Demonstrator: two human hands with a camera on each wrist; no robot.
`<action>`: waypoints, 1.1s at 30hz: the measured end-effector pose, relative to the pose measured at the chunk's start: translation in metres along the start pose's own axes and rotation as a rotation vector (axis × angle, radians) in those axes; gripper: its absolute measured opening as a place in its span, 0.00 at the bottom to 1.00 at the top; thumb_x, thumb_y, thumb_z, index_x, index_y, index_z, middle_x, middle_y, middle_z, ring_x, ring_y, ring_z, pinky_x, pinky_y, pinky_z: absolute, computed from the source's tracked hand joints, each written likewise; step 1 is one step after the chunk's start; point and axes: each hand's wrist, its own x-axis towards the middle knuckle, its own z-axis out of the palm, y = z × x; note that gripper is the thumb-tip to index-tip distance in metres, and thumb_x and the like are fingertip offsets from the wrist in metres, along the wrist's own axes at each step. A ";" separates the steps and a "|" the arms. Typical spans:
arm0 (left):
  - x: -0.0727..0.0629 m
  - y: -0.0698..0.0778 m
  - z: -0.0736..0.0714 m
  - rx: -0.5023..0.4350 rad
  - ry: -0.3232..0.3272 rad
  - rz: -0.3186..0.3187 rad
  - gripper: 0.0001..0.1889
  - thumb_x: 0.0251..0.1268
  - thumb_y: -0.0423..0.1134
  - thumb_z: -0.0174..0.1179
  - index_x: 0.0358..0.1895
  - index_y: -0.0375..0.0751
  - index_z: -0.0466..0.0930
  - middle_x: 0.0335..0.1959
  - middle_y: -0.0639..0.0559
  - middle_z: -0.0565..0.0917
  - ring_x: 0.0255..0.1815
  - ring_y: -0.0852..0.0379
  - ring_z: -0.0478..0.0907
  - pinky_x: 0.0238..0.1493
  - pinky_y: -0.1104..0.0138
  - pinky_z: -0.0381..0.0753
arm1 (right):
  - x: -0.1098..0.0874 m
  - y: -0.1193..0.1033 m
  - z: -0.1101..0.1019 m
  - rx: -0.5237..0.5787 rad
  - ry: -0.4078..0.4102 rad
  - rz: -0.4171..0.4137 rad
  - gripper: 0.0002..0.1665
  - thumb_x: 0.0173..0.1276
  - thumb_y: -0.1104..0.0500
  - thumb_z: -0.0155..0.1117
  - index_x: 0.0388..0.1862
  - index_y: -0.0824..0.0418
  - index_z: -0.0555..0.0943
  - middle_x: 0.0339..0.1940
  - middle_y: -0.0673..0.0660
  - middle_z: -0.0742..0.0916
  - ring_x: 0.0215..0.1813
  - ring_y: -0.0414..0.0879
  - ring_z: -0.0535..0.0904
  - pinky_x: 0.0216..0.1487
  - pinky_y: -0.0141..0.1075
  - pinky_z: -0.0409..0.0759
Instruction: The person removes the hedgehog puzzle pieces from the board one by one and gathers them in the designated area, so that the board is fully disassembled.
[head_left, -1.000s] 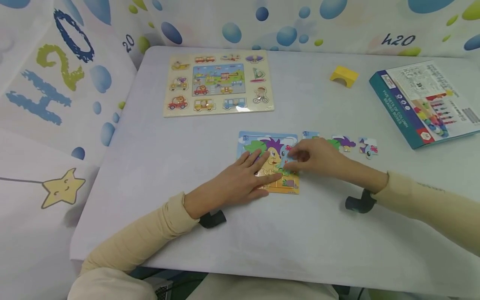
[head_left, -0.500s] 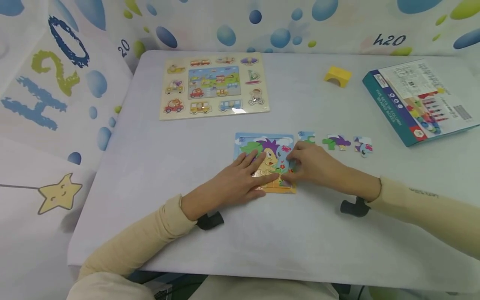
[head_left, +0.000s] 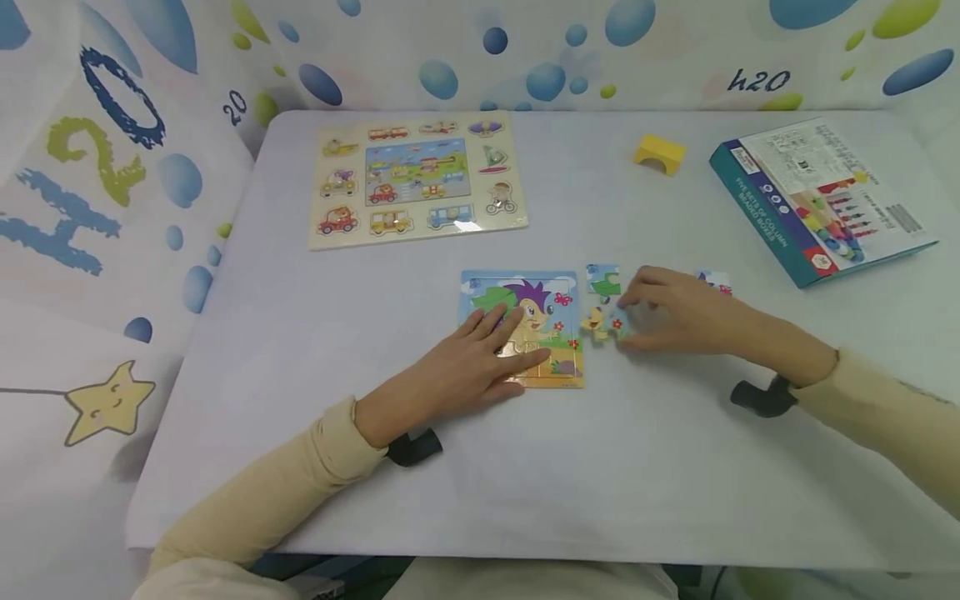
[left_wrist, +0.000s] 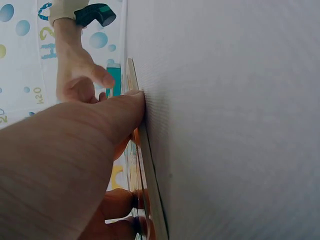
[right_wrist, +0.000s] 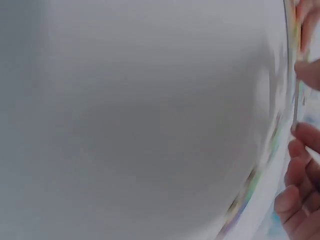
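Note:
My left hand (head_left: 468, 367) lies with spread fingers on a small jigsaw puzzle board (head_left: 566, 367) showing a purple-haired hedgehog. In the left wrist view its thumb (left_wrist: 125, 107) lies at the board's edge (left_wrist: 152, 175). Just right of the board, my right hand (head_left: 686, 310) pinches a puzzle piece (head_left: 597, 325) with a yellow face part and a red flower. The right wrist view shows that piece (right_wrist: 296, 102) edge-on between thumb and fingertip. A blue and green piece (head_left: 603, 279) lies above it. Another piece (head_left: 714, 281) is partly covered by the right hand.
A larger wooden vehicle puzzle (head_left: 416, 229) lies at the back left of the white table (head_left: 337, 333). A yellow arch block (head_left: 660, 155) sits at the back right, beside a teal and white box (head_left: 821, 200). Black wrist devices hang below both sleeves.
My right hand has moved from the puzzle board to the right, with a puzzle piece now visible in its fingers. It covers one loose piece. The left hand stays on the board.

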 end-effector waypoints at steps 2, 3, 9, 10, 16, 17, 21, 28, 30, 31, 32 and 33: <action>0.001 0.000 0.000 0.000 -0.007 -0.006 0.27 0.76 0.53 0.49 0.74 0.57 0.62 0.78 0.33 0.50 0.78 0.35 0.47 0.75 0.45 0.50 | -0.016 0.018 -0.004 -0.003 0.021 0.010 0.26 0.54 0.46 0.77 0.50 0.56 0.84 0.44 0.50 0.81 0.42 0.42 0.75 0.42 0.38 0.81; 0.001 0.000 0.000 -0.001 -0.010 -0.007 0.27 0.75 0.53 0.49 0.74 0.58 0.62 0.78 0.33 0.50 0.78 0.35 0.47 0.75 0.45 0.50 | -0.025 0.026 -0.006 -0.008 0.027 0.025 0.26 0.53 0.46 0.78 0.50 0.55 0.84 0.43 0.49 0.80 0.42 0.41 0.75 0.41 0.37 0.80; 0.002 0.000 0.001 0.002 -0.024 -0.010 0.27 0.76 0.54 0.48 0.75 0.59 0.62 0.78 0.34 0.50 0.79 0.36 0.46 0.76 0.46 0.49 | -0.074 0.070 -0.003 -0.051 0.096 0.073 0.25 0.49 0.50 0.81 0.47 0.53 0.85 0.40 0.43 0.79 0.38 0.35 0.70 0.35 0.29 0.77; 0.003 0.000 0.001 0.004 -0.025 -0.010 0.27 0.76 0.54 0.48 0.75 0.59 0.62 0.78 0.34 0.49 0.79 0.36 0.46 0.76 0.46 0.49 | -0.080 0.075 -0.003 -0.051 0.116 0.063 0.25 0.47 0.52 0.82 0.46 0.53 0.85 0.40 0.42 0.79 0.38 0.34 0.70 0.33 0.28 0.76; 0.000 -0.001 0.002 0.004 -0.022 -0.012 0.27 0.76 0.53 0.48 0.75 0.58 0.62 0.78 0.34 0.49 0.79 0.36 0.46 0.76 0.46 0.50 | -0.098 0.090 -0.002 -0.036 0.196 0.004 0.28 0.39 0.58 0.85 0.44 0.54 0.86 0.38 0.42 0.80 0.36 0.32 0.69 0.30 0.26 0.74; 0.000 -0.001 0.002 0.006 -0.020 -0.012 0.27 0.76 0.53 0.48 0.75 0.58 0.62 0.78 0.33 0.49 0.78 0.36 0.46 0.75 0.45 0.50 | -0.098 0.091 -0.002 -0.036 0.195 0.000 0.28 0.39 0.59 0.85 0.44 0.54 0.86 0.38 0.42 0.80 0.36 0.32 0.69 0.30 0.25 0.74; -0.002 -0.001 0.002 0.011 -0.015 -0.013 0.27 0.76 0.53 0.48 0.75 0.58 0.61 0.78 0.33 0.50 0.78 0.36 0.47 0.75 0.45 0.50 | -0.096 0.091 -0.002 -0.037 0.178 -0.007 0.28 0.41 0.59 0.84 0.45 0.54 0.86 0.39 0.42 0.81 0.35 0.33 0.70 0.30 0.25 0.74; 0.000 -0.001 0.001 -0.005 -0.012 -0.008 0.27 0.76 0.54 0.48 0.75 0.58 0.62 0.78 0.34 0.49 0.79 0.36 0.46 0.76 0.46 0.50 | -0.097 0.091 -0.002 -0.045 0.136 0.038 0.27 0.43 0.57 0.84 0.46 0.54 0.87 0.39 0.43 0.82 0.36 0.32 0.70 0.32 0.26 0.76; 0.001 -0.001 0.002 -0.007 -0.013 -0.008 0.27 0.75 0.54 0.49 0.75 0.58 0.62 0.78 0.34 0.50 0.79 0.36 0.46 0.75 0.45 0.50 | -0.099 0.091 -0.002 -0.042 0.122 0.061 0.26 0.43 0.57 0.83 0.45 0.53 0.87 0.39 0.43 0.82 0.36 0.32 0.70 0.32 0.27 0.76; 0.001 -0.002 0.002 -0.006 -0.014 -0.007 0.27 0.75 0.54 0.49 0.75 0.58 0.62 0.78 0.34 0.50 0.79 0.36 0.46 0.75 0.45 0.50 | -0.099 0.091 -0.002 -0.041 0.117 0.068 0.26 0.44 0.57 0.83 0.46 0.53 0.87 0.39 0.43 0.82 0.36 0.32 0.71 0.32 0.27 0.76; 0.001 -0.002 0.002 -0.004 -0.014 -0.007 0.27 0.75 0.53 0.49 0.75 0.58 0.62 0.78 0.34 0.50 0.79 0.36 0.46 0.75 0.45 0.50 | -0.099 0.091 -0.003 -0.042 0.113 0.071 0.26 0.44 0.56 0.83 0.46 0.54 0.87 0.39 0.43 0.82 0.36 0.32 0.71 0.32 0.27 0.76; 0.001 -0.002 0.002 -0.003 -0.014 -0.007 0.27 0.75 0.53 0.49 0.74 0.58 0.62 0.78 0.34 0.50 0.79 0.36 0.46 0.75 0.45 0.50 | -0.100 0.091 -0.003 -0.041 0.109 0.072 0.26 0.44 0.56 0.83 0.46 0.54 0.87 0.39 0.43 0.82 0.36 0.32 0.71 0.32 0.27 0.76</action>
